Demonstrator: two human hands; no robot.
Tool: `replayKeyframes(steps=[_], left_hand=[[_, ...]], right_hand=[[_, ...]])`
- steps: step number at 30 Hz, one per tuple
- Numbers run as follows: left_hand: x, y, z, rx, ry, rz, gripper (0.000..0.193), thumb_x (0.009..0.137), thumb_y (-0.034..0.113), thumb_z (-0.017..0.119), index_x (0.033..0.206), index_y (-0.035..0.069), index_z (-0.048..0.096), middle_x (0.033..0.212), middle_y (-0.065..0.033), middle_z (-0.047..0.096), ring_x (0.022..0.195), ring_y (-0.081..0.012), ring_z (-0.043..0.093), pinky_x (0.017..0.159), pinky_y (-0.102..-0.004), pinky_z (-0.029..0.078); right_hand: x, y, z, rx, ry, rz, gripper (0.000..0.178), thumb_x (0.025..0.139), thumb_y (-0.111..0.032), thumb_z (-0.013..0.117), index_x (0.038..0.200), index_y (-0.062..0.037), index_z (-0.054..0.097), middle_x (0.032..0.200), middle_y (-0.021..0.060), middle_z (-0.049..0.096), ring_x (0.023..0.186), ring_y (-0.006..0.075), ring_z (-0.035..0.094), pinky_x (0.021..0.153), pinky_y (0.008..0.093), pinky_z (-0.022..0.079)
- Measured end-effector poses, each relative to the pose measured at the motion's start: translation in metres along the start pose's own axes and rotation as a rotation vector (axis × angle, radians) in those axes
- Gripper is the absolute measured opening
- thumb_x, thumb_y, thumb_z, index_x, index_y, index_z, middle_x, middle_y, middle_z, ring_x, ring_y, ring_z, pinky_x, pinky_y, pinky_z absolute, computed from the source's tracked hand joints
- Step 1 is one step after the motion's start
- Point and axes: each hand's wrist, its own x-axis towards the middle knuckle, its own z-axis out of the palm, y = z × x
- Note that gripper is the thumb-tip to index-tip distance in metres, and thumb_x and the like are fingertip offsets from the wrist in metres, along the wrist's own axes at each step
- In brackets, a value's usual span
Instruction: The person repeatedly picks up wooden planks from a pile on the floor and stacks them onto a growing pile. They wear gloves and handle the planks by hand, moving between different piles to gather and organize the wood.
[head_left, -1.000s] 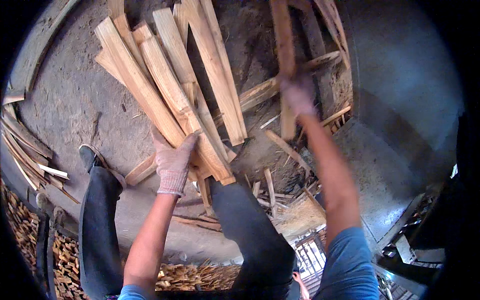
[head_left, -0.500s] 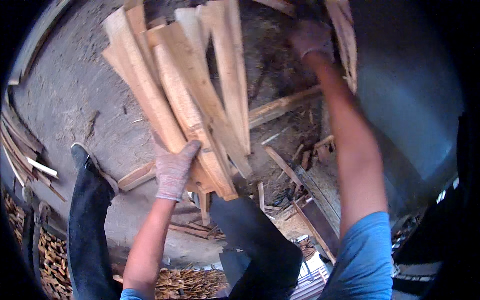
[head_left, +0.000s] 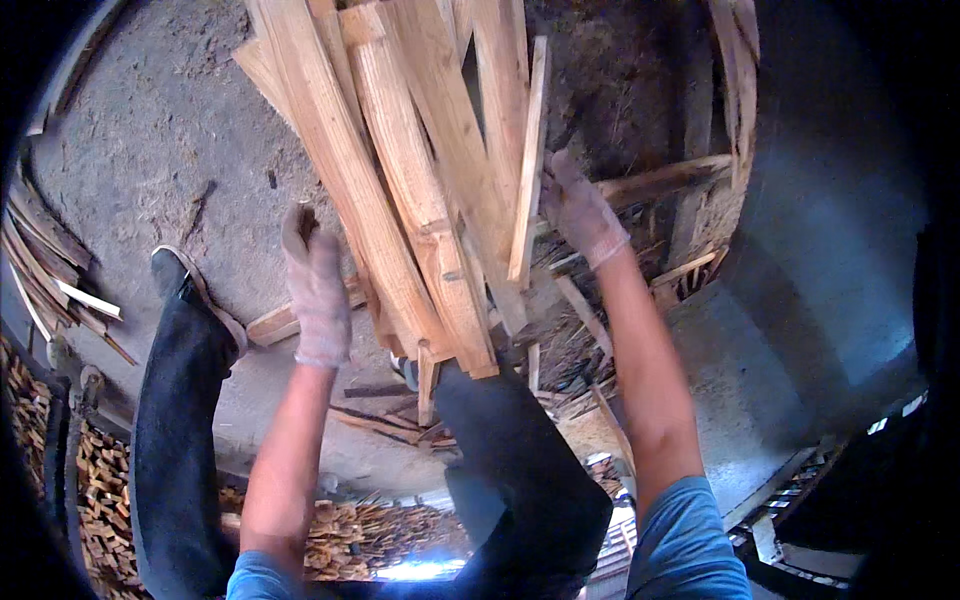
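Pale wood boards are heaped toward eleven o'clock. They are no longer held by the left hand, which is half open and empty at their eight o'clock. A thin strip is newly laid along their three o'clock side. Just beside it, the right hand is held loosely open, gripping nothing; whether it is touched cannot be told.

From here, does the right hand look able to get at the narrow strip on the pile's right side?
Probably yes: the right hand is close beside the narrow strip, and no other wood seems to block that side. Contact is unclear.
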Motion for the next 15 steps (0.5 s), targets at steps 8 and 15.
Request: replayKeyframes(steps=[8,15], left_hand=[[0.058,-0.009,-0.014,-0.295,-0.179,-0.496,0.1,0.09,0.081,0.053,0.157,0.008,0.041,0.159,-0.0135,0.045,0.145,-0.03,0.044,0.122,-0.0459,0.033],[0.027,0.002,-0.053,-0.515,-0.342,-0.426,0.101,0.08,0.079,0.067,0.152,0.011,0.048,0.15,-0.0074,0.056,0.138,-0.0274,0.052,0.118,-0.0479,0.041]], right_hand=[[0.033,-0.024,0.065,0.713,-0.233,0.136,0.085,0.097,-0.066,0.06,0.147,0.0032,0.051,0.139,0.0187,0.063,0.128,0.0279,0.061,0.111,0.0356,0.048],[-0.001,-0.024,0.13,0.854,-0.321,0.093,0.087,0.088,-0.061,0.075,0.148,-0.002,0.053,0.137,0.0125,0.066,0.122,0.023,0.064,0.106,0.0381,0.052]])
